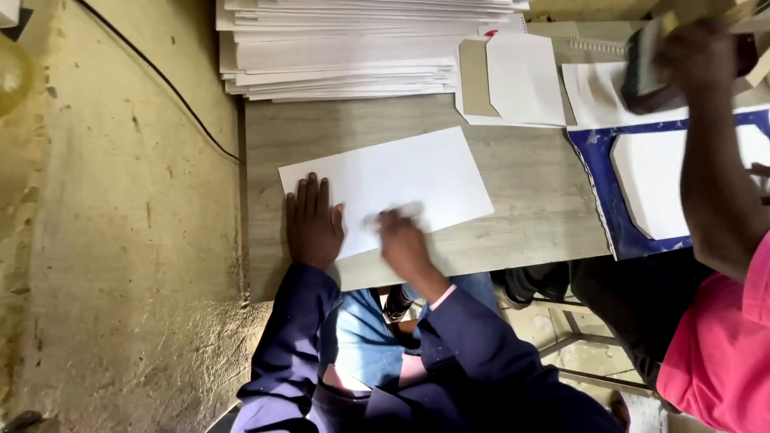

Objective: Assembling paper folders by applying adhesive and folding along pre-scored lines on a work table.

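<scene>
we see white sheet (401, 180) long axis running left-right, tilted | left hand (313, 224) flat, fingers spread on its left edge | right hand (403, 243) nearer middle, blurred, grip unclear

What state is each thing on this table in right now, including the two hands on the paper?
Large white paper sheet: lying flat on the grey wooden table, skewed to its edge.
Left hand: pressed flat, palm down, on the sheet's corner.
Right hand: on the sheet, motion-blurred; grip unclear.
Stack of white sheets: piled flat, edges uneven.
Brown-and-white envelope: flap open.
Co-worker's hand: raised, gripping a dark block.
</scene>
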